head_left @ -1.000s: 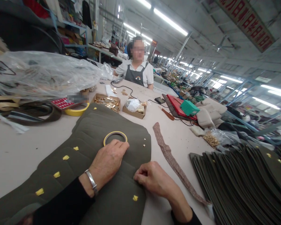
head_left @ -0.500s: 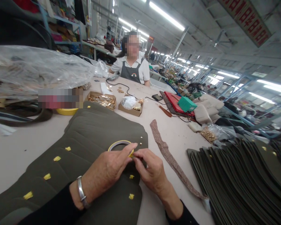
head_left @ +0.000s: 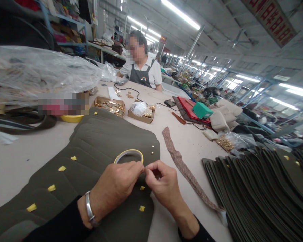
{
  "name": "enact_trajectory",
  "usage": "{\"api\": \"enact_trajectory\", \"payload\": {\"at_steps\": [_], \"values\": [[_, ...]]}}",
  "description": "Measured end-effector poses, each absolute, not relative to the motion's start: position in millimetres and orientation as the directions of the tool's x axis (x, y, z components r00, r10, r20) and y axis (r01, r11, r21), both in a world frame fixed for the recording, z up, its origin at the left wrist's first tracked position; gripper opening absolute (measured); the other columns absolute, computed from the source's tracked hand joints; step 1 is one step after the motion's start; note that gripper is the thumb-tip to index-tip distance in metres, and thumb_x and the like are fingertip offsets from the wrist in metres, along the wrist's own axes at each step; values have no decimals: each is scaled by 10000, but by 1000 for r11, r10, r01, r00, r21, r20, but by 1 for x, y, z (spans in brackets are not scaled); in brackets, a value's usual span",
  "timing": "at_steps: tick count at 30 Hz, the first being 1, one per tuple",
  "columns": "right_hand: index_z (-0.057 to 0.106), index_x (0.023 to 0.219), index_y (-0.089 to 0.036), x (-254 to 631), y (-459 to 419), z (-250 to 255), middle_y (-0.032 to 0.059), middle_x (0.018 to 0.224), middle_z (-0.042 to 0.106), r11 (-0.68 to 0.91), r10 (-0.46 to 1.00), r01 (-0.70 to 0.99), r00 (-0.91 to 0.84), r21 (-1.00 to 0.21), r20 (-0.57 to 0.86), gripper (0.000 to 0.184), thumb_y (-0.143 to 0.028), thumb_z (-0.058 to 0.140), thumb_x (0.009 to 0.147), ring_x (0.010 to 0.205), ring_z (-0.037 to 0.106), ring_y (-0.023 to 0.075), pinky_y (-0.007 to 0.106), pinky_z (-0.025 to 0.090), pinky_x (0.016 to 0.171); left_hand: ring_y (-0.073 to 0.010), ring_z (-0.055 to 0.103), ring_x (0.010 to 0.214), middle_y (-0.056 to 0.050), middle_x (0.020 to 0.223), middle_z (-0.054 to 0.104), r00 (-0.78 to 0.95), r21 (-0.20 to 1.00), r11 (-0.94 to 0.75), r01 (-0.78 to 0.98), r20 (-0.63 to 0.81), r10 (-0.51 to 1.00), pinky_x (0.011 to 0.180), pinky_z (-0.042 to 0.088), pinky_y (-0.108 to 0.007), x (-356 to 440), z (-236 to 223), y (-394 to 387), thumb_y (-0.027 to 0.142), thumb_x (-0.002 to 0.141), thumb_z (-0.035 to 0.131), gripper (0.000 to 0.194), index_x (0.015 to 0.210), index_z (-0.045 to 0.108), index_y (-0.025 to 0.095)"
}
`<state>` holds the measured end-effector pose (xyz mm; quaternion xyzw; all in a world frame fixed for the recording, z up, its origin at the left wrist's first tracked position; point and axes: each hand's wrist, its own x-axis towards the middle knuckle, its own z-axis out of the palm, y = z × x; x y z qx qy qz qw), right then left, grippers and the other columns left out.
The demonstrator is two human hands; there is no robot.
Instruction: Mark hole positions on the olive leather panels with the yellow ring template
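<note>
My left hand, wearing a silver bangle, is closed on a roll of yellow tape, whose upper rim rises behind the fingers. My right hand pinches thumb and forefinger together, nearly meeting the left fingertips; what lies in that pinch is too small or hidden to make out. Below both hands are overlapping dark olive fabric panels. Several scraps of yellow tape stick to them, and two small gold studs show near the right edge.
Stacked dark panels stand at right, beside a brown speckled strip. Farther back are a box of gold metal parts, a box with a plastic bag, and a black cable. A person in an apron sits opposite.
My left thumb has drawn in toward its fingers, and both hands' fingertips have come together differently. The tape roll now shows more of its rim. The person opposite has turned their head leftward.
</note>
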<state>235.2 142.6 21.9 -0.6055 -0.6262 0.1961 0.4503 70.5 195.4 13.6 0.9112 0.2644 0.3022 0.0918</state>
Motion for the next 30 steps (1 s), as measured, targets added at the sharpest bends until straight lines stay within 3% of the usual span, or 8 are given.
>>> {"api": "enact_trajectory", "payload": {"at_steps": [2,4,11,15,17,20,22,30], "values": [[586,674,-166,233,142,28,-23,509,587,-12,977,330,207,-944,60,126,-239,553,771,430,550,106,207,445,438,-125,547,558,21,637,554,653,288,-874,391,583,484,538,393,-241,71,15,195,164,963,370,243,767,510,198],[581,669,-160,231,141,31,-33,482,574,-102,976,202,208,-974,-60,130,-258,573,755,403,544,102,202,443,421,-119,512,536,27,613,526,630,266,-891,368,634,450,530,375,-241,72,14,195,157,960,377,254,741,498,198],[639,691,-165,227,138,24,0,628,642,45,939,520,270,-853,214,101,-204,578,761,552,590,109,199,465,523,-124,501,544,30,615,515,605,261,-884,387,652,457,553,384,-249,74,15,189,98,924,419,214,747,494,194],[607,671,-159,252,146,19,-30,493,582,-151,924,213,377,-965,-61,189,-333,629,743,422,558,108,213,468,436,-121,514,567,28,640,538,612,308,-907,288,670,422,579,418,-235,77,17,182,87,925,411,194,783,498,186],[610,669,-145,269,148,19,-32,499,584,-256,940,117,262,-959,-219,235,-366,680,708,413,549,96,216,488,444,-129,533,586,23,662,559,651,315,-888,335,605,459,582,428,-242,78,14,183,110,937,411,181,802,504,188],[622,676,-128,285,148,17,-20,513,598,-416,909,175,52,-892,-414,262,-370,724,667,431,557,90,218,501,461,-161,564,662,11,728,594,706,266,-827,496,430,562,593,435,-266,77,10,188,129,916,480,109,846,526,200],[610,677,-131,286,148,14,-30,491,580,-456,887,233,38,-859,-460,254,-360,718,666,428,550,87,211,493,456,-178,570,707,4,769,609,733,231,-798,557,314,603,591,435,-272,77,11,191,105,890,512,109,860,538,207],[607,711,-160,273,144,6,-33,544,570,-304,950,541,108,-784,-293,137,-242,554,807,455,526,88,187,410,442,-188,564,772,-18,835,626,757,238,-762,602,133,640,627,465,-277,80,18,190,77,896,469,154,884,559,201]]}}
